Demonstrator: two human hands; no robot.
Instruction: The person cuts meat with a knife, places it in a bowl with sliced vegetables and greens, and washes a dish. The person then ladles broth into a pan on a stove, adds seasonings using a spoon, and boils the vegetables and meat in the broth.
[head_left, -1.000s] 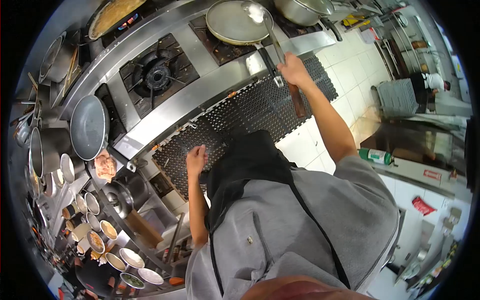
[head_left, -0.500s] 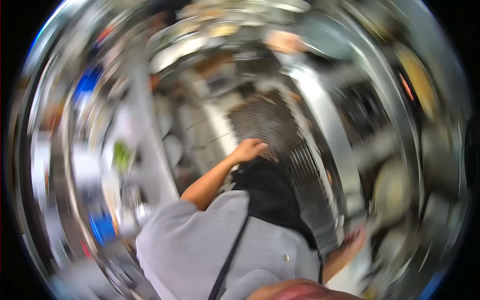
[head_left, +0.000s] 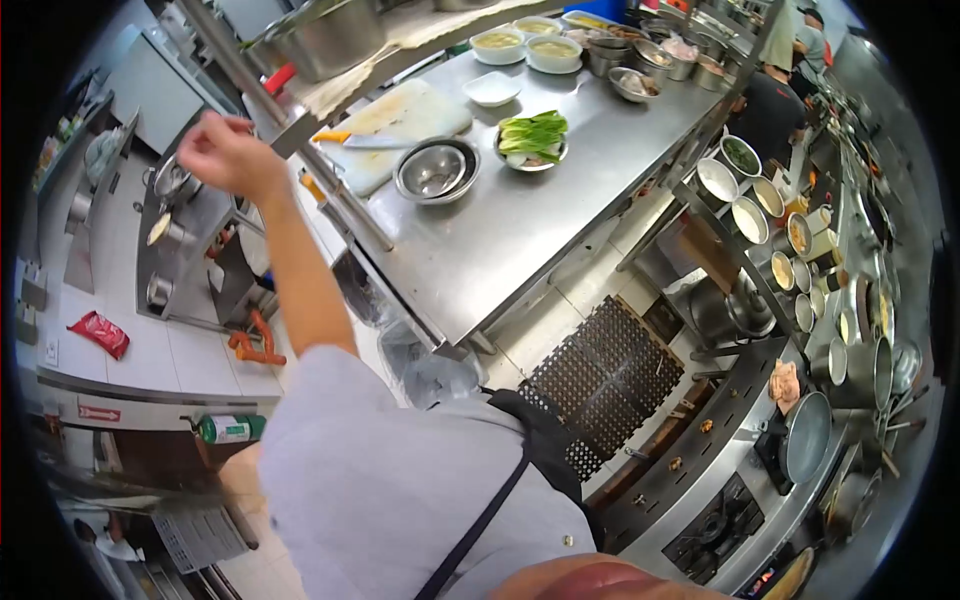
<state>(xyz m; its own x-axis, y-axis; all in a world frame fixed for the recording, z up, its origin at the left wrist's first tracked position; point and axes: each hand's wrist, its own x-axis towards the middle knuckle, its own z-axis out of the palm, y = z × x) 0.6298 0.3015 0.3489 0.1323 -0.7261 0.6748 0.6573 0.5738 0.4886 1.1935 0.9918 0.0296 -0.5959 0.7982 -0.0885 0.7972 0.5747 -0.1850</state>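
My left hand point(head_left: 228, 155) is raised at the upper left, beside the metal post point(head_left: 225, 50) of the shelf. Its fingers are loosely bent and apart, with nothing seen in them. To its right, a knife point(head_left: 375, 142) with a yellow handle lies on the white cutting board point(head_left: 430, 108). Nested metal bowls point(head_left: 435, 172) stand in front of the board. Farther right is a bowl of cut green vegetables point(head_left: 532, 138). My right hand is out of view.
The steel worktable point(head_left: 420, 255) has a corner near my body. A stove point(head_left: 720, 530) with a pan point(head_left: 806, 437) stands at the right. A perforated floor mat point(head_left: 605, 375) lies between them. Two co-workers stand at the far right; one wears a dark shirt point(head_left: 765, 115).
The view has swung from a blurred look along the aisle to the worktable. My left hand has risen from near my waist to the shelf post. My right hand has left view.
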